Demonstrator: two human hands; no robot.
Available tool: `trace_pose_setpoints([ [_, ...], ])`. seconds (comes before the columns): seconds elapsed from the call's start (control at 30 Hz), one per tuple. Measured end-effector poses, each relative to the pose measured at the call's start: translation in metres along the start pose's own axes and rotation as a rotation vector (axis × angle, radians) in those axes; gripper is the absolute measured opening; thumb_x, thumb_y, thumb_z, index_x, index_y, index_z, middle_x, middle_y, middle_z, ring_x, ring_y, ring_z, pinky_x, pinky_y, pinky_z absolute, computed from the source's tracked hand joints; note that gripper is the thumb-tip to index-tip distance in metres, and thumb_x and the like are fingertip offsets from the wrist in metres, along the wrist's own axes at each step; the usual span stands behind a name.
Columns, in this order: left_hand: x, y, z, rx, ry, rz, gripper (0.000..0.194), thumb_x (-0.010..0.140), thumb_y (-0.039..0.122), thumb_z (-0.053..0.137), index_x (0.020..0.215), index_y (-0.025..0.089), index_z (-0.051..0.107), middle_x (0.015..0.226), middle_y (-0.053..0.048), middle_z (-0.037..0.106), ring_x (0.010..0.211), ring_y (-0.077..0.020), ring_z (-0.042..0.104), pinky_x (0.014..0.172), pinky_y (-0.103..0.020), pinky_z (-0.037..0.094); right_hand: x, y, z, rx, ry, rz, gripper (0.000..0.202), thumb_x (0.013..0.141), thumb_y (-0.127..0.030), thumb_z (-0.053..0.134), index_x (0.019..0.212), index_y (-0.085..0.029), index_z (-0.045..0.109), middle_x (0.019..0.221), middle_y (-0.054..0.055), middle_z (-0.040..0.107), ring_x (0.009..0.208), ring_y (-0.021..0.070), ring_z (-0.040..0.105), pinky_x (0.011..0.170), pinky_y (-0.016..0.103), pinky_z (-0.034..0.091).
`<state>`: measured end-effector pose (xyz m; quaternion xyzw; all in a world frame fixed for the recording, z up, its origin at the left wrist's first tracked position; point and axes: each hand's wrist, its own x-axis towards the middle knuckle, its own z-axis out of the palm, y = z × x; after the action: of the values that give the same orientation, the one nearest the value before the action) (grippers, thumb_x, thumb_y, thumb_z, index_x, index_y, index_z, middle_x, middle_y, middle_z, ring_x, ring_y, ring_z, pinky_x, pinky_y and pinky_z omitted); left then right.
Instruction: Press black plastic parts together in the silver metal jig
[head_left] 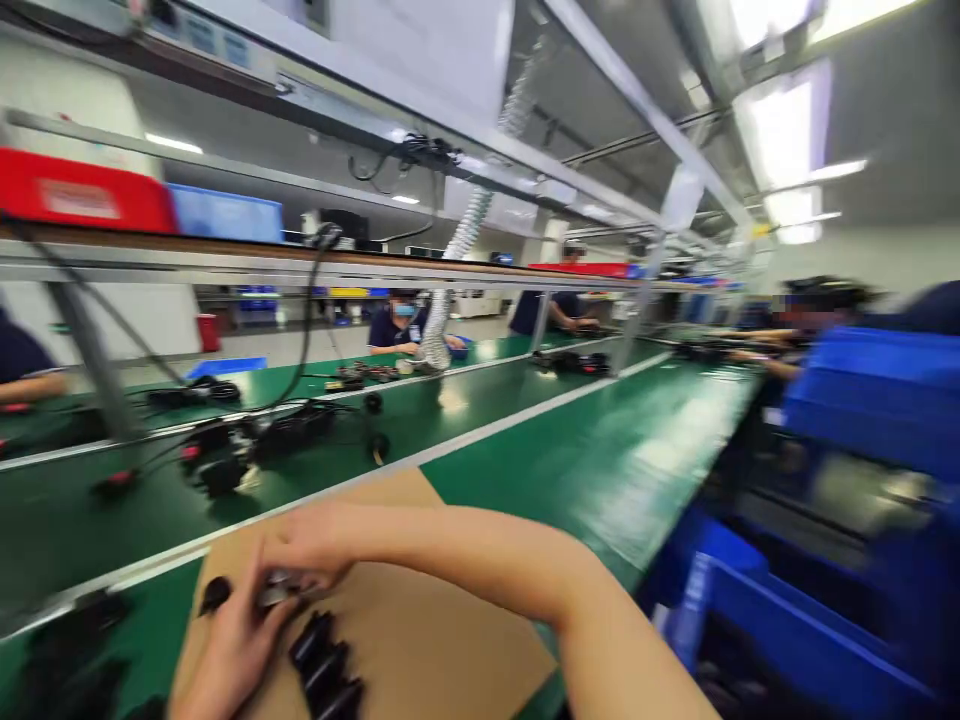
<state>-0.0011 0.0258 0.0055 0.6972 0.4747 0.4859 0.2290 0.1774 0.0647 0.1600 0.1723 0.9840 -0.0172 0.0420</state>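
Over a brown cardboard sheet (442,620) on the green bench, my two hands meet at the lower left. My left hand (236,635) has its thumb and fingers closed around a small silvery part (276,590), whose exact kind is blurred and mostly covered. My right hand (315,545) reaches across from the right and grips the same part from above, its fingers curled. Just below the hands, several black cylindrical pieces (326,665) lie in a row on the cardboard. A round black piece (215,595) shows beside my left fingers.
Dark parts (71,650) lie at the left edge. Behind a pale rail, black cabled devices (225,455) rest on the green line (570,480). A metal shelf frame crosses above, holding a red bin (82,190). Blue crates (795,630) stand at right. Other people sit along the line.
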Motion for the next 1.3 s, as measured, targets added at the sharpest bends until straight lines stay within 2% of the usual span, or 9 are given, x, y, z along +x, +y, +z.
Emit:
trace_pose_setpoints([
  [0.2,-0.009,-0.011,-0.005,-0.033,-0.105,-0.056,0.080,0.092,0.033,0.062,0.164,0.026,0.028,0.141,-0.013,0.069,0.132,-0.0312,0.065,0.116,-0.056,0.048,-0.050,0.013,0.063,0.222,0.497,0.351,0.047,0.092,-0.023,0.068,0.136,-0.022,0.054,0.130,0.012,0.062,0.121,0.0283,0.055,0.102,0.042,0.050],
  [0.33,-0.015,-0.011,0.004,0.083,-0.084,0.072,0.070,0.101,0.031,0.057,0.164,0.031,0.029,0.151,-0.013,0.060,0.144,-0.0303,0.054,0.123,-0.060,0.039,-0.073,0.023,0.110,0.299,0.540,0.521,0.046,0.091,-0.016,0.063,0.136,-0.020,0.057,0.128,0.015,0.063,0.117,0.0320,0.059,0.101,0.050,0.052],
  [0.47,-0.011,-0.007,0.007,0.135,-0.038,0.077,0.061,0.101,0.025,0.058,0.159,0.032,0.039,0.138,-0.010,0.070,0.131,-0.0290,0.064,0.113,-0.054,0.053,-0.060,0.029,0.132,0.357,0.605,0.569,0.041,0.099,-0.026,0.058,0.139,-0.021,0.057,0.143,0.018,0.056,0.133,0.0330,0.052,0.112,0.052,0.047],
  [0.6,-0.007,-0.002,-0.005,0.218,0.129,0.296,0.057,0.102,0.019,0.057,0.155,0.031,0.043,0.134,-0.010,0.073,0.123,-0.0259,0.071,0.104,-0.042,0.061,-0.045,0.026,0.135,0.353,0.723,0.485,0.035,0.103,-0.037,0.052,0.133,-0.023,0.062,0.152,0.017,0.048,0.145,0.0354,0.039,0.119,0.058,0.038],
  [0.77,-0.012,0.001,-0.025,0.378,0.126,0.614,0.060,0.097,0.007,0.052,0.152,0.029,0.049,0.131,-0.007,0.077,0.119,-0.0211,0.075,0.107,-0.033,0.059,-0.046,0.014,0.139,0.316,0.622,0.381,0.051,0.079,-0.047,0.082,0.122,-0.025,0.067,0.153,0.015,0.047,0.145,0.0428,0.035,0.118,0.065,0.035],
  [0.93,-0.019,0.011,-0.019,0.285,-0.011,0.542,0.043,0.098,0.024,0.066,0.141,0.028,0.062,0.130,-0.010,0.078,0.118,-0.0259,0.076,0.102,-0.033,0.063,-0.046,0.009,0.136,0.242,0.615,0.507,0.042,0.083,-0.036,0.077,0.122,-0.024,0.067,0.152,0.017,0.049,0.145,0.0434,0.035,0.117,0.069,0.034],
  [1.1,-0.026,0.020,-0.017,0.199,-0.209,0.234,0.033,0.103,0.036,0.061,0.135,0.030,0.070,0.130,-0.008,0.078,0.121,-0.0260,0.074,0.107,-0.037,0.061,-0.049,0.003,0.115,0.198,0.722,0.490,0.029,0.092,-0.033,0.071,0.117,-0.020,0.067,0.144,0.020,0.055,0.137,0.0393,0.048,0.111,0.062,0.047],
  [1.23,-0.023,0.017,-0.021,0.073,-0.243,0.068,0.047,0.108,0.041,0.049,0.154,0.027,0.053,0.131,-0.009,0.078,0.123,-0.0249,0.073,0.111,-0.041,0.058,-0.065,-0.023,0.094,0.161,1.067,0.420,0.045,0.099,-0.034,0.062,0.142,-0.021,0.052,0.143,0.021,0.053,0.131,0.0351,0.056,0.105,0.056,0.056],
  [1.3,-0.021,0.015,-0.022,0.061,-0.261,0.045,0.044,0.108,0.043,0.048,0.147,0.026,0.060,0.129,-0.009,0.079,0.123,-0.0260,0.073,0.111,-0.042,0.058,-0.081,-0.041,0.089,0.077,1.272,0.392,0.058,0.098,-0.044,0.064,0.150,-0.027,0.046,0.153,0.020,0.043,0.139,0.0390,0.050,0.108,0.063,0.052],
])
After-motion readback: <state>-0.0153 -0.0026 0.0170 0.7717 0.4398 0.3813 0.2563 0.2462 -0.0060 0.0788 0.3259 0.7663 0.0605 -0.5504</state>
